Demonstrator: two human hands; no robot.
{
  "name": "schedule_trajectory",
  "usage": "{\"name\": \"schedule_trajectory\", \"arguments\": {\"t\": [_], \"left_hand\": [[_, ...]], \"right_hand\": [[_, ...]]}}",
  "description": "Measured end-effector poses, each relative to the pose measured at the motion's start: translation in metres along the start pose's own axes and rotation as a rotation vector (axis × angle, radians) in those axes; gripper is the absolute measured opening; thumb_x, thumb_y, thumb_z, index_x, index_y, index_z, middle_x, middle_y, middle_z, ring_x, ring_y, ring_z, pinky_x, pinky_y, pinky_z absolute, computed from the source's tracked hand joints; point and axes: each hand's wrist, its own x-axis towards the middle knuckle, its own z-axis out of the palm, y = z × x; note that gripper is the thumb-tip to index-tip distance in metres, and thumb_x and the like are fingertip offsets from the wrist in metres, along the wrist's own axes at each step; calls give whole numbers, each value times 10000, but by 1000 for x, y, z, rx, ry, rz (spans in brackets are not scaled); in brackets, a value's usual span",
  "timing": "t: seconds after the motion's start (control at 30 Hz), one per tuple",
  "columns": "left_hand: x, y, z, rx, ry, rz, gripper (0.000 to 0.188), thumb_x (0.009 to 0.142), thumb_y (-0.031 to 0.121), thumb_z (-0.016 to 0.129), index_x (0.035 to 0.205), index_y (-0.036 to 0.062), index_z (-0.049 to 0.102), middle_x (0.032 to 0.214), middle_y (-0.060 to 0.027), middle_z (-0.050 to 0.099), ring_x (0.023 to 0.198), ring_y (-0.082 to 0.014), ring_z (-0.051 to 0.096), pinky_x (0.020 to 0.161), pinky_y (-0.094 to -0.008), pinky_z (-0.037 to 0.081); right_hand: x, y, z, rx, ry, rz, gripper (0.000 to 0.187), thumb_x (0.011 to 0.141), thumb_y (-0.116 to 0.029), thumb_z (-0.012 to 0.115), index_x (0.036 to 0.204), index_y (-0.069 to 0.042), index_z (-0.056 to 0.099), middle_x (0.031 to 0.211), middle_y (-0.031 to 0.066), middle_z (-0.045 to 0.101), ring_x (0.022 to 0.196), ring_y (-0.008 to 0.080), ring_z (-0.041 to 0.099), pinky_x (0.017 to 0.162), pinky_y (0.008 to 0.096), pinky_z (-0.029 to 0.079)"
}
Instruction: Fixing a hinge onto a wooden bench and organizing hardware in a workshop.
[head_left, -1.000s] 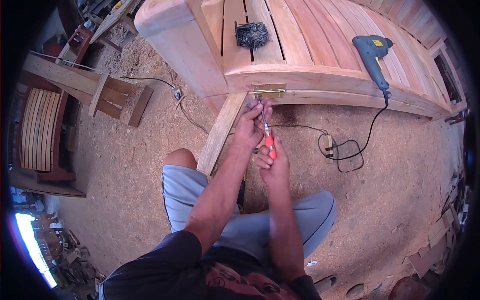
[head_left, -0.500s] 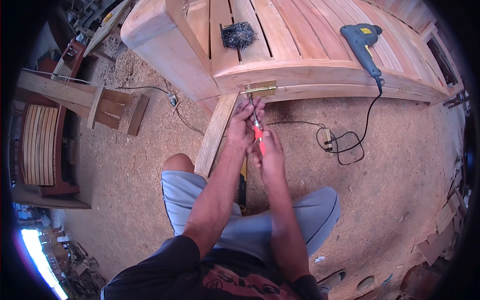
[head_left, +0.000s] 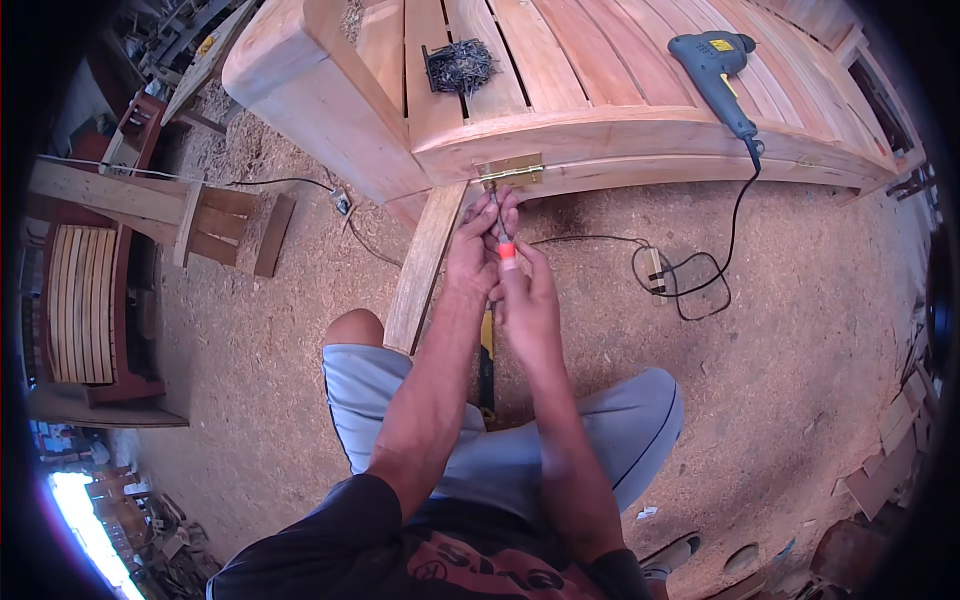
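A screwdriver with a red-orange handle [head_left: 507,250] points up toward a brass hinge [head_left: 512,170] on the front edge of a wooden slatted bench [head_left: 620,138]. My right hand [head_left: 527,300] is wrapped round the handle and covers its lower part. Closer to the hinge, my left hand [head_left: 473,258] pinches the metal shaft near its tip. The tip meets the hinge's lower leaf, but the fingers hide whether a screw is there. A short wooden board [head_left: 424,275] slants down from the bench beside my left forearm.
On the slats lie a dark box heaped with screws or nails [head_left: 463,68] and a grey-blue power drill [head_left: 716,78]. The drill's cord [head_left: 728,262] coils on the dusty floor. A yellow-and-black tool [head_left: 487,365] lies between my legs. Wooden furniture pieces [head_left: 85,300] stand at the left.
My right hand has moved slightly up and left and turned on the screwdriver handle, covering more of it. The left hand keeps its pinch on the shaft. The whole view has shifted slightly.
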Motion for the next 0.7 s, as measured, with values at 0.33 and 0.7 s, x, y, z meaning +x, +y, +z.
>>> {"name": "schedule_trajectory", "arguments": {"t": [0.33, 0.7], "left_hand": [[-20, -2, 13, 114, 2, -22, 390, 1075, -43, 545, 1459, -16, 480, 1516, -191, 629, 1304, -325, 691, 1015, -396, 651], [-10, -5, 2, 67, -42, -13, 388, 1094, 1, 545, 1479, -24, 499, 1510, -173, 637, 1258, -274, 710, 986, -371, 658]], "right_hand": [[-2, 46, -4, 1522, -380, 868, 349, 1111, -326, 582, 1413, -152, 599, 868, 155, 734, 660, 288, 710, 596, 447, 552], [-7, 23, 19, 260, 71, 123, 435, 1084, -363, 629, 1464, -165, 557, 918, 168, 739, 754, 353, 752, 713, 496, 604]]}}
